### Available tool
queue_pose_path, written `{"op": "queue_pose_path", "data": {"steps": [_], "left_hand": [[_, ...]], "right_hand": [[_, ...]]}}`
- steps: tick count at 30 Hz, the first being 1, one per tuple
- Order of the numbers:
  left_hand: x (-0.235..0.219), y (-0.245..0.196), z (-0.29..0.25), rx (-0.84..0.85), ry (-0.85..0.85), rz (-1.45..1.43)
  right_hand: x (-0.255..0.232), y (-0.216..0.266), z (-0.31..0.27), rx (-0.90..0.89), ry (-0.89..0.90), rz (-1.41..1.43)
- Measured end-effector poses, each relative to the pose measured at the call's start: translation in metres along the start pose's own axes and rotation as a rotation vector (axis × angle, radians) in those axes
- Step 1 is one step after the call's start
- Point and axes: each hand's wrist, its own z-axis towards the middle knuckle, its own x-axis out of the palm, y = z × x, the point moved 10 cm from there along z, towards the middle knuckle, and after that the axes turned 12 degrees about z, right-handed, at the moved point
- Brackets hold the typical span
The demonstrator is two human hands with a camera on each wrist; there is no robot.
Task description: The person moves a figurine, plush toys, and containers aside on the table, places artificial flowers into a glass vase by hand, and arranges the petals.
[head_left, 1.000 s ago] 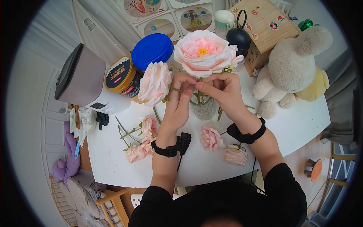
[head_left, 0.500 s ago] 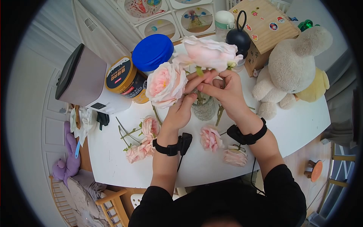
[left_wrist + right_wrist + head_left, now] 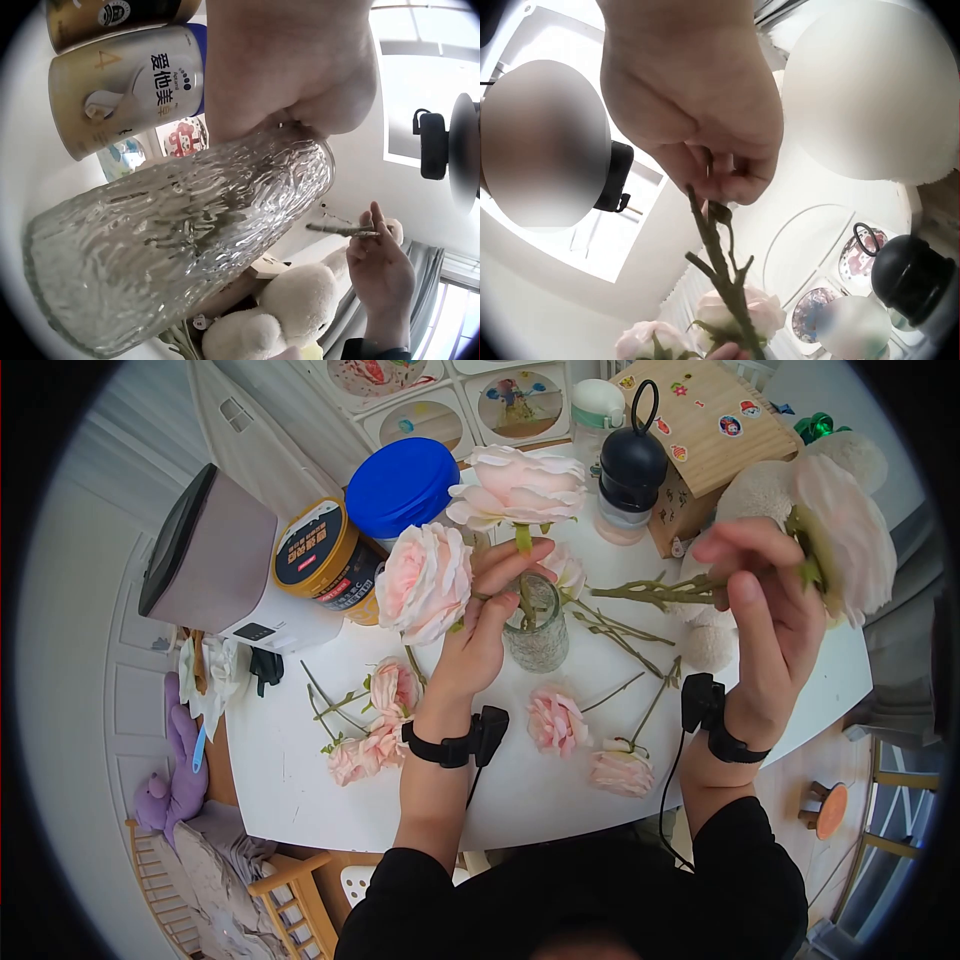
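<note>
In my head view the left hand (image 3: 476,645), mid-frame, curls its fingers round rose stems (image 3: 523,538) at the mouth of the glass vase (image 3: 538,642); the right hand (image 3: 778,618), at right, pinches a pale rose (image 3: 862,545). My left wrist view shows the vase slanting across the middle. In my right wrist view a branching stem (image 3: 733,292) runs down below the right hand.

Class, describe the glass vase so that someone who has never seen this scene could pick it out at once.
Start with the white table, and in the head view look near its middle. Just beyond the single pink rose lying there stands the vase. Its rippled clear wall and open, lidless mouth set it apart from the black-topped bottle behind it.
</note>
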Motion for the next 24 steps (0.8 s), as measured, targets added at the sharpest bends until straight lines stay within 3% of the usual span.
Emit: {"op": "queue_pose_path", "data": {"steps": [4,6,8,11,12,15,18,21,24], "left_hand": [[0.000,0.000,-0.001,-0.016,0.002,0.017],[0.000,0.002,-0.003,-0.016,-0.003,-0.001],[-0.003,0.003,-0.004,0.049,-0.025,0.036],[-0.007,0.003,-0.006,0.048,-0.079,0.032],[-0.008,0.003,-0.008,0.032,-0.102,0.021],[-0.008,0.029,-0.020,-0.187,-0.107,-0.114],[-0.011,0.028,-0.018,-0.131,-0.087,-0.034],[-0.006,0.028,-0.017,-0.181,-0.067,-0.115],[-0.005,0.023,-0.013,-0.102,-0.088,-0.041]], "right_hand": [[0.027,-0.006,0.001,-0.060,0.174,0.163],[0.053,-0.021,0.001,-0.026,0.307,0.069],[0.073,-0.040,-0.003,0.117,0.391,0.150],[0.084,-0.054,-0.005,0.027,0.414,0.026],[0.080,-0.057,-0.003,0.002,0.343,0.069],[0.079,-0.060,-0.008,-0.055,0.318,0.050],[0.082,-0.070,-0.009,-0.097,0.305,0.015],[0.082,-0.092,-0.002,0.129,0.301,0.187],[0.074,-0.095,0.000,0.147,0.272,0.223]]}}
